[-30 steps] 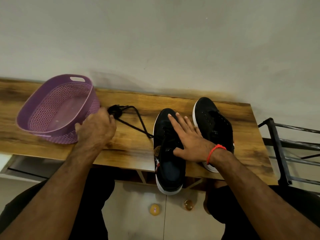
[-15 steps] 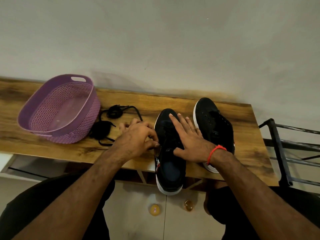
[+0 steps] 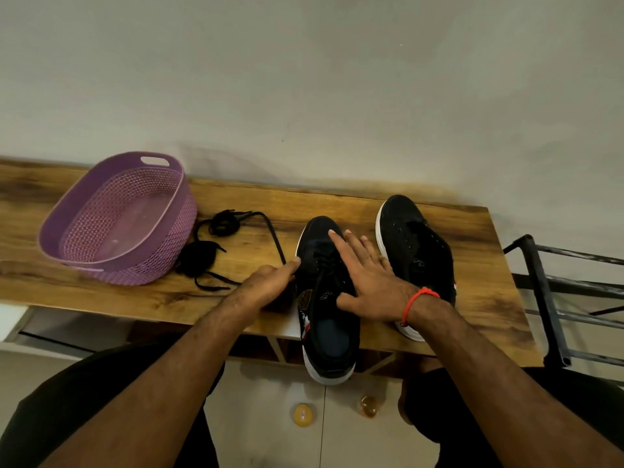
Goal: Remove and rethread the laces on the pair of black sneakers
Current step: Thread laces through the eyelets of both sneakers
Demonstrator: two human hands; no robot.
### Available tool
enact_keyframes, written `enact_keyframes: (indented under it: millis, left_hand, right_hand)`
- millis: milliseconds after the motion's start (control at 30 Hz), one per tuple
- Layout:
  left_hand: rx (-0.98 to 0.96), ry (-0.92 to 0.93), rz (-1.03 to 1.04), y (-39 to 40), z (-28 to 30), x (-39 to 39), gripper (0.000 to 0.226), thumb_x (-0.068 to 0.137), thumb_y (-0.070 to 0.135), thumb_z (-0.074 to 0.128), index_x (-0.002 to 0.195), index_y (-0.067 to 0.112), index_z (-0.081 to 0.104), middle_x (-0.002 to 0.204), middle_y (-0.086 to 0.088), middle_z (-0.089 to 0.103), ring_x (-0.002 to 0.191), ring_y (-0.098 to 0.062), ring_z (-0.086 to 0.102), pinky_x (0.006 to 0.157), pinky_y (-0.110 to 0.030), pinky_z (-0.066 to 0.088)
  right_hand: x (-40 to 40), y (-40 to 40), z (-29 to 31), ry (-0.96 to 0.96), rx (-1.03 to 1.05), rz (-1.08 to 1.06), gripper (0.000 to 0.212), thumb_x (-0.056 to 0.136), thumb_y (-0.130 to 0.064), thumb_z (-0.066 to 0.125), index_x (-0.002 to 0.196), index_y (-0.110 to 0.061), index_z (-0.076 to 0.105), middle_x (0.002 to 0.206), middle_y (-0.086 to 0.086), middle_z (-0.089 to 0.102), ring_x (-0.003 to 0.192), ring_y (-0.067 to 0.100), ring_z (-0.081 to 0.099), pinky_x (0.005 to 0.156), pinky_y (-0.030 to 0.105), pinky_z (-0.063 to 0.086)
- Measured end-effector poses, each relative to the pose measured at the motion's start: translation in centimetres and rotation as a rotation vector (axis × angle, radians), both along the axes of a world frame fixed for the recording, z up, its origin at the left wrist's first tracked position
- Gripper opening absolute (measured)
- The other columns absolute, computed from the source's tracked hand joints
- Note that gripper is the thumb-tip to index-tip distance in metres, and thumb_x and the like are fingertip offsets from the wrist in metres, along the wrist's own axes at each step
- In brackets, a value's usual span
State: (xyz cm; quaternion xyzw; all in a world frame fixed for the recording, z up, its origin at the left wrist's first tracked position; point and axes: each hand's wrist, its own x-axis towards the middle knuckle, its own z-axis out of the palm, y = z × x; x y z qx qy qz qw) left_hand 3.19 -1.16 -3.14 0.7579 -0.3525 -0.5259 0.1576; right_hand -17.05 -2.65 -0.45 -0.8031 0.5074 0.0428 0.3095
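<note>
- Right hand (image 3: 371,285) lay flat, fingers spread, on near shoe (image 3: 326,298)
- Left hand (image 3: 270,282) reached its laces, fingers straight, pinching nothing
- Overhanging heel risked the shoe tipping off the table (image 3: 472,258)

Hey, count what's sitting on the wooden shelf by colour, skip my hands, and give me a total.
Black: 4, the near sneaker, the far sneaker, a coiled lace, a bunched lace
Purple: 1, the basket
Total: 5

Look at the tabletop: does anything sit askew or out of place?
The left sneaker sticks out heel-first past the table's front edge, while the right sneaker lies fully on it.
</note>
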Motion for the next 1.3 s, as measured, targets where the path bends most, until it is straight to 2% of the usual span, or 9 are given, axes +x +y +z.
enact_keyframes:
  millis: [200, 400, 500, 600, 700, 900, 1000, 1100, 1300]
  left_hand:
    - [-0.189, 0.440, 0.345, -1.1, 1.8, -0.4, 0.020, 0.100, 0.033, 0.051, 0.095, 0.022, 0.066, 0.098, 0.005, 0.070, 0.086, -0.012, 0.055, 0.074, -0.033, 0.036]
    - [-0.573, 0.994, 0.369, -1.8, 6.4, 1.0, 0.019, 0.107, 0.025, 0.037, 0.112, 0.014, 0.053, 0.108, -0.015, 0.074, 0.112, -0.032, 0.069, 0.094, -0.037, 0.054]
    - [-0.602, 1.090, 0.172, -1.4, 7.7, 0.3, 0.026, 0.109, 0.029, 0.036, 0.122, 0.014, 0.052, 0.134, -0.020, 0.063, 0.127, -0.034, 0.060, 0.108, -0.042, 0.044]
    - [-0.554, 1.177, 0.070, -1.0, 8.2, -0.3, 0.033, 0.110, 0.033, 0.030, 0.126, 0.013, 0.052, 0.144, -0.020, 0.056, 0.134, -0.035, 0.054, 0.114, -0.045, 0.040]
    - [-0.598, 1.197, 0.193, -1.8, 8.4, 0.9, 0.026, 0.110, 0.027, 0.035, 0.121, 0.015, 0.055, 0.141, -0.018, 0.059, 0.129, -0.035, 0.059, 0.107, -0.043, 0.050]
    - [-0.713, 1.029, 0.760, -3.7, 7.4, 6.1, 0.023, 0.107, 0.003, 0.038, 0.118, 0.006, 0.058, 0.119, -0.018, 0.069, 0.099, -0.027, 0.075, 0.101, -0.046, 0.054]
    - [-0.738, 0.842, 0.610, -3.1, 7.3, 4.2, 0.024, 0.105, 0.000, 0.040, 0.118, 0.005, 0.059, 0.122, -0.017, 0.067, 0.100, -0.027, 0.074, 0.091, -0.039, 0.060]
    - [-0.720, 0.788, 0.262, -1.5, 7.3, 0.3, 0.028, 0.106, 0.007, 0.041, 0.127, 0.003, 0.059, 0.124, -0.015, 0.070, 0.116, -0.025, 0.068, 0.095, -0.032, 0.057]
    - [-0.670, 0.645, -0.139, 0.0, 6.2, -2.8, 0.034, 0.108, 0.021, 0.041, 0.135, 0.014, 0.060, 0.131, 0.001, 0.068, 0.127, -0.012, 0.060, 0.097, -0.025, 0.052]
  right_hand:
    - [-0.2, 0.1, -0.1, -0.020, 0.009, 0.004, 0.108, 0.088, -0.033, 0.063, 0.149, -0.045, -0.025, 0.163, -0.001, -0.025, 0.149, 0.028, -0.024, 0.119, 0.057, -0.005]
    - [0.5, 0.6, 0.3, -0.209, -0.066, -0.011, 0.090, 0.094, -0.048, 0.059, 0.156, -0.041, -0.006, 0.167, -0.004, -0.003, 0.153, 0.021, -0.013, 0.121, 0.060, 0.009]
    - [1.9, 0.8, 0.5, -0.513, -0.114, -0.118, 0.078, 0.094, -0.054, 0.056, 0.157, -0.032, 0.017, 0.164, -0.005, 0.023, 0.153, 0.017, 0.005, 0.122, 0.052, 0.020]
    - [2.8, 0.8, 1.3, -0.767, -0.037, -0.194, 0.057, 0.090, -0.051, 0.061, 0.140, -0.025, 0.051, 0.136, -0.003, 0.060, 0.132, 0.019, 0.051, 0.109, 0.047, 0.043]
    - [2.7, 0.5, 1.7, -0.803, -0.034, -0.262, 0.022, 0.094, -0.040, 0.063, 0.102, -0.022, 0.074, 0.100, -0.002, 0.073, 0.104, 0.017, 0.066, 0.096, 0.047, 0.051]
    - [0.5, -0.4, 1.8, -0.703, -0.062, -0.384, 0.015, 0.094, -0.024, 0.065, 0.087, -0.012, 0.072, 0.093, -0.001, 0.073, 0.093, 0.008, 0.066, 0.083, 0.026, 0.051]
    - [0.5, -0.4, 1.5, -0.663, -0.029, -0.348, 0.023, 0.095, -0.034, 0.063, 0.113, -0.021, 0.069, 0.112, -0.009, 0.068, 0.105, 0.001, 0.061, 0.091, 0.022, 0.049]
    - [1.5, -0.2, 1.2, -0.645, -0.110, -0.288, 0.062, 0.088, -0.062, 0.057, 0.142, -0.031, 0.050, 0.139, -0.014, 0.055, 0.128, 0.003, 0.050, 0.106, 0.028, 0.043]
    - [2.0, -0.4, 0.5, -0.771, -0.101, -0.352, 0.044, 0.086, -0.065, 0.053, 0.104, -0.030, 0.071, 0.098, -0.007, 0.074, 0.095, 0.015, 0.069, 0.085, 0.054, 0.055]
